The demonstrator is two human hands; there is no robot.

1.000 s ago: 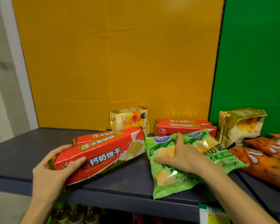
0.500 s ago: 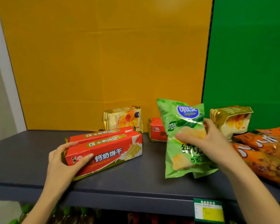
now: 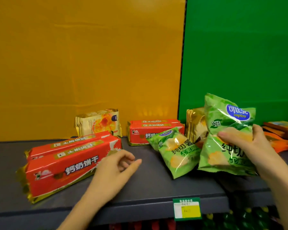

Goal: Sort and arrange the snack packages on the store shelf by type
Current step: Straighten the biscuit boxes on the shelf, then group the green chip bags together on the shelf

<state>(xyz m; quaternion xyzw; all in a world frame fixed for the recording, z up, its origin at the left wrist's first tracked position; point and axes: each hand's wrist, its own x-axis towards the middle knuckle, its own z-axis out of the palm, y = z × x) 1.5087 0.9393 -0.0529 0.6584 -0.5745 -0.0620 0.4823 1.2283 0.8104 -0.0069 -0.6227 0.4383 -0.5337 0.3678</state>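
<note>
My right hand [image 3: 249, 146] grips a green chip bag [image 3: 226, 130] and holds it upright above the shelf at the right. A second green chip bag [image 3: 176, 151] lies flat on the dark grey shelf [image 3: 140, 188] just left of it. My left hand [image 3: 116, 168] hovers over the shelf with loosely curled fingers, holding nothing, beside the right end of two red biscuit packs [image 3: 68, 160]. Two more red biscuit packs [image 3: 150, 130] are stacked at the back. One gold pack [image 3: 98, 123] stands by the yellow wall, another gold pack [image 3: 194, 125] behind the held bag.
Orange snack bags [image 3: 279, 136] lie at the far right of the shelf. A green and yellow price tag [image 3: 187, 209] hangs on the shelf's front edge. Bottles show on the lower shelf. A yellow panel and a green panel form the back wall.
My right hand lifted the green bag up and to the right, uncovering a second green bag lying beneath. My left hand let go of the red biscuit packs and moved right.
</note>
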